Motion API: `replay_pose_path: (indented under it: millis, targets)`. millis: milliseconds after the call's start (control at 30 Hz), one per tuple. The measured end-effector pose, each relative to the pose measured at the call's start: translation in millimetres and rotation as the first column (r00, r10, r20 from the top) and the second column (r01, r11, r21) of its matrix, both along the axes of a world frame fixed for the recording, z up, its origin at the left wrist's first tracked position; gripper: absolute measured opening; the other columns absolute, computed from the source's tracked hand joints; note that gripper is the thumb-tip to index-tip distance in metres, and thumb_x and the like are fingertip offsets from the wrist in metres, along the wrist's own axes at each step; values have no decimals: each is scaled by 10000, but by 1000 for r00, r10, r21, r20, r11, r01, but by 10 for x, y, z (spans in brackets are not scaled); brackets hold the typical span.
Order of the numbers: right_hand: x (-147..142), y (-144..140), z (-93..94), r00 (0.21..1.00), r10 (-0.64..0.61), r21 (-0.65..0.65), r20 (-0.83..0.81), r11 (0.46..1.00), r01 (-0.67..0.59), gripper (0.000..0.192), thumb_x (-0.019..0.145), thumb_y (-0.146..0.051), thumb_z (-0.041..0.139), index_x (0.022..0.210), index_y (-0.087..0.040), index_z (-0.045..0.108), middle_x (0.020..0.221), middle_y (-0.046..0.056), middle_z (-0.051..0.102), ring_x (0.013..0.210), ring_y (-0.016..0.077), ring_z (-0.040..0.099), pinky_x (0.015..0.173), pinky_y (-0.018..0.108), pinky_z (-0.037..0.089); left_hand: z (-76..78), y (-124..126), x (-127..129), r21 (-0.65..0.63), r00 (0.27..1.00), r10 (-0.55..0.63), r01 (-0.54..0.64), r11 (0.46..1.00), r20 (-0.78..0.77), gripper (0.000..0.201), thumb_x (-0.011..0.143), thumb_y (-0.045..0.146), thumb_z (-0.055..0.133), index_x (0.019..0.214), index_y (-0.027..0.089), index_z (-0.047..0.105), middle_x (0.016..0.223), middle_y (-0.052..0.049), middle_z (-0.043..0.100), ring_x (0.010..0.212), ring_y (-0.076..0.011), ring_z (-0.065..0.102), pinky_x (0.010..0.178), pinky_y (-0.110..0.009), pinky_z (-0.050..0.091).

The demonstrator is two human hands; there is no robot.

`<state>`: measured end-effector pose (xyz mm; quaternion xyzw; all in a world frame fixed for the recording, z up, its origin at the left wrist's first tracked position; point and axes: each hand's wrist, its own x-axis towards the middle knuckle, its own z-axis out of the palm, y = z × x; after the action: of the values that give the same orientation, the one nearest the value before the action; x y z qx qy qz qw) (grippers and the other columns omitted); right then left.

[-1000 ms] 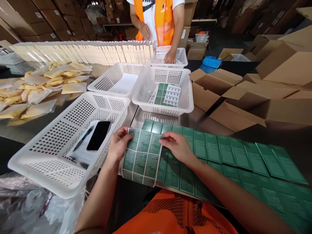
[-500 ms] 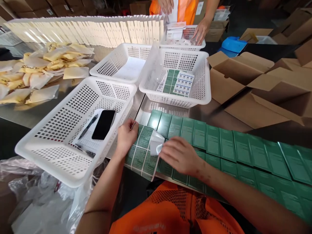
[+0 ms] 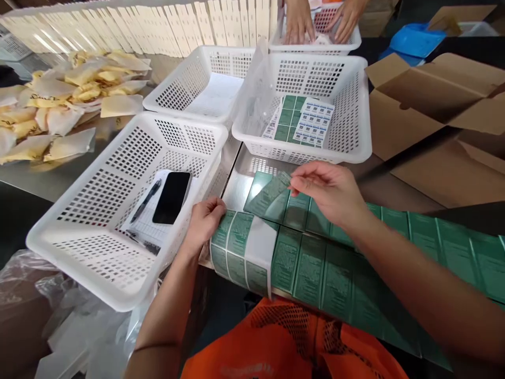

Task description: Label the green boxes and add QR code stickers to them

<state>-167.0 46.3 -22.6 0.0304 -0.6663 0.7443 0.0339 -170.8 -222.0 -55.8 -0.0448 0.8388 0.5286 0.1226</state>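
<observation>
My left hand is closed on the left edge of a sheet of green stickers, which curves down over the table's front edge. A bare patch of white backing shows at the sheet's upper right. My right hand pinches one loose, see-through sticker between thumb and fingers. That sticker hangs over the left end of the back row of green boxes, and I cannot tell whether it touches them. A second row of green boxes lies in front, right of the sheet.
A white basket at left holds a phone, pen and paper. Another basket holds more sticker sheets. Open cartons stand at right, yellowish packets lie at left. A co-worker's hands reach into a far basket.
My right hand has lifted a sticker off the sheet and carried it up and away to the back row of boxes. My left hand stays on the sheet. The view has shifted slightly.
</observation>
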Motion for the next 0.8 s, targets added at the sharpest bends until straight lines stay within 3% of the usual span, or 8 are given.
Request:
replay_pose_path:
  millis: [100, 200, 267, 367, 467, 633, 733, 800]
  targets:
    - [-228, 30, -102, 990, 68, -2, 124, 998, -69, 350, 644, -501, 876, 777, -209, 738, 680, 10, 687, 637, 165, 658, 564, 308, 564, 5, -12, -23, 110, 983, -60, 41, 993, 172, 92, 632, 280, 566, 638, 208, 623, 512, 40, 437, 491, -132, 376, 489, -255, 251]
    - [-401, 42, -226, 971, 106, -32, 215, 994, -101, 354, 617, -469, 902, 765, -194, 736, 680, 10, 684, 648, 158, 662, 548, 283, 553, 31, 49, -31, 118, 989, 52, -68, 991, 136, 113, 623, 249, 482, 537, 217, 547, 449, 31, 395, 441, -135, 365, 465, -265, 234]
    - [-473, 36, -287, 955, 141, -44, 262, 990, -134, 323, 613, -421, 913, 743, -186, 735, 664, 4, 678, 628, 142, 655, 543, 265, 548, 64, 112, -30, 43, 997, 36, -39, 998, 72, 170, 668, 242, 468, 513, 215, 533, 441, 17, 440, 440, -145, 417, 475, -277, 283]
    - [-527, 18, -329, 920, 216, -56, 327, 976, -209, 293, 609, -378, 918, 727, -176, 742, 638, -2, 674, 597, 124, 646, 524, 239, 537, 94, 189, -31, -109, 997, -81, 80, 991, -1, 197, 814, 330, 545, 783, 212, 699, 527, 12, 591, 535, -175, 562, 562, -286, 382]
    - [-552, 3, -340, 890, 278, -72, 361, 960, -271, 300, 599, -392, 920, 696, -173, 738, 628, -1, 675, 592, 118, 642, 522, 228, 534, 62, 220, -42, -143, 978, -209, 204, 968, -21, 350, 881, 501, 592, 1048, 215, 703, 598, 5, 662, 583, -183, 592, 595, -286, 391]
    - [-591, -51, -392, 885, 260, -16, 386, 961, -275, 275, 609, -382, 913, 681, -180, 741, 610, 10, 674, 576, 125, 626, 523, 249, 532, -44, 254, -70, -95, 960, -279, 276, 957, -21, 343, 916, 481, 558, 720, 206, 616, 584, 10, 642, 525, -138, 502, 548, -261, 331]
    - [-601, -100, -439, 909, 150, 139, 388, 966, -219, 195, 692, -329, 863, 684, -175, 743, 610, 16, 674, 552, 120, 603, 507, 247, 511, -91, 299, -89, -127, 966, -260, 256, 958, -11, 336, 902, 438, 558, 667, 201, 592, 569, 15, 620, 498, -127, 465, 537, -257, 321]
    - [-598, -121, -461, 928, 69, 289, 367, 939, -184, 154, 746, -305, 816, 697, -176, 747, 636, 20, 681, 553, 120, 594, 493, 246, 493, -115, 326, -101, -139, 966, -259, 257, 956, 2, 328, 890, 432, 557, 661, 199, 591, 569, 14, 609, 505, -129, 465, 543, -257, 329]
